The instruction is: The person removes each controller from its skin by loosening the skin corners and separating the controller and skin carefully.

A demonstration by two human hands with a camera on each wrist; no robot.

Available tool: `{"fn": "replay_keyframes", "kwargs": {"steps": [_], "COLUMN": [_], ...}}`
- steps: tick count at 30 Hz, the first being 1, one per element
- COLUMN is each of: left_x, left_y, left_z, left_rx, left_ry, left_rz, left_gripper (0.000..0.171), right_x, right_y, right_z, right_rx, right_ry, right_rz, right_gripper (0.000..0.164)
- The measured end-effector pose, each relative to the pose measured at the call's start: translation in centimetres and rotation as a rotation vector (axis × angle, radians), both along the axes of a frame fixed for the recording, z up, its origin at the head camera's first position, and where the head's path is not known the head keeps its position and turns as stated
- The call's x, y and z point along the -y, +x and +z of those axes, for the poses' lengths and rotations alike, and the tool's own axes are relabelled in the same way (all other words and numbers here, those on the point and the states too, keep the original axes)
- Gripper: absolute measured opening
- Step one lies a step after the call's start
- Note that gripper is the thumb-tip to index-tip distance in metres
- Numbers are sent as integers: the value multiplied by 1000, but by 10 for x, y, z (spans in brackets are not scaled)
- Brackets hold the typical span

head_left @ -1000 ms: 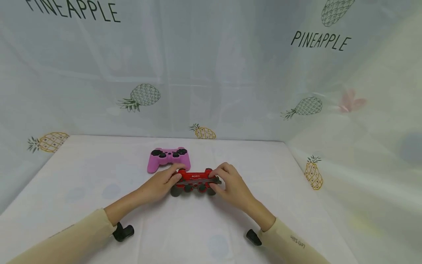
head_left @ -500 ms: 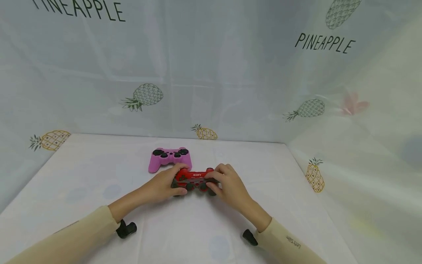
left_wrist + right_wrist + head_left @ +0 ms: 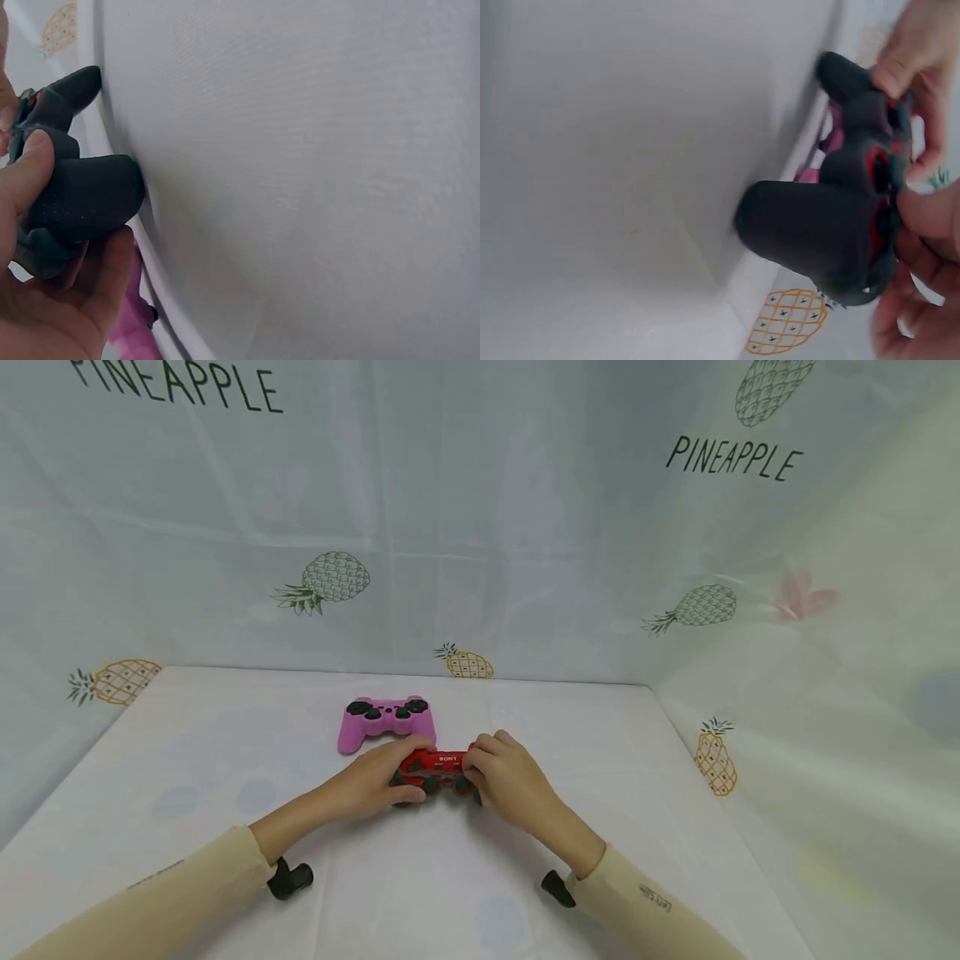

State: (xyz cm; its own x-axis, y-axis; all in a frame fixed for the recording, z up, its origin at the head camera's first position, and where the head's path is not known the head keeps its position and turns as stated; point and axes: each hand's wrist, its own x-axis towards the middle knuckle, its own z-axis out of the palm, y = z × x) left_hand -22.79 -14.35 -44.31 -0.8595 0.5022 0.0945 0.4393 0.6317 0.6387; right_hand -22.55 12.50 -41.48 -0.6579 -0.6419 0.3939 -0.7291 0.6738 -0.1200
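Note:
A red game controller (image 3: 446,758) marked SONY, with a dark cover (image 3: 802,225) around its grips and lower part, is held close over the white table. My left hand (image 3: 367,779) grips its left end, thumb on the near side and fingers over the far edge. In the left wrist view the left thumb (image 3: 34,169) presses the dark cover beside the grip. My right hand (image 3: 513,783) pinches the cover's edge at the controller's right end with bent fingers and thumb. The right fingers hide that end in the head view.
A pink game controller (image 3: 387,717) lies on the white table cloth (image 3: 420,893) just behind my left hand. Pineapple-printed curtains (image 3: 510,560) hang behind and beside the table. Black wrist devices (image 3: 291,878) show below both sleeves.
My right hand has moved slightly left, its fingers closing further over the controller's right end. The left thumb has moved from the controller's face down to its near side.

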Motion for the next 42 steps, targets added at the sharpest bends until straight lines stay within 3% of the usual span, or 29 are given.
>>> {"fn": "replay_keyframes", "kwargs": {"steps": [5, 7, 10, 16, 21, 27, 30, 42], "left_x": [0, 0, 1, 1, 0, 1, 3, 3], "left_y": [0, -1, -3, -7, -8, -9, -11, -11], "left_z": [-1, 0, 1, 4, 6, 5, 3, 1], "left_rx": [-22, -14, 1, 43, 53, 71, 77, 49], "left_ry": [-6, -7, -2, -10, -18, -28, -27, -24], "left_rz": [-4, 1, 0, 1, 5, 28, 37, 23], "left_gripper": [69, 69, 68, 68, 69, 69, 70, 74], "right_x": [-5, -8, -12, -19, -19, -15, -12, -5], "right_y": [-10, -14, -18, -15, -7, 2, 5, 5], "right_z": [2, 2, 3, 0, -7, -16, -19, -23], "right_rx": [311, 388, 439, 454, 399, 127, 44, -49], "right_ry": [-112, -135, -136, -165, -189, -93, -73, -165], "right_rz": [33, 58, 93, 108, 99, 93, 56, -13], "right_gripper": [16, 16, 16, 12, 13, 16, 15, 21]}}
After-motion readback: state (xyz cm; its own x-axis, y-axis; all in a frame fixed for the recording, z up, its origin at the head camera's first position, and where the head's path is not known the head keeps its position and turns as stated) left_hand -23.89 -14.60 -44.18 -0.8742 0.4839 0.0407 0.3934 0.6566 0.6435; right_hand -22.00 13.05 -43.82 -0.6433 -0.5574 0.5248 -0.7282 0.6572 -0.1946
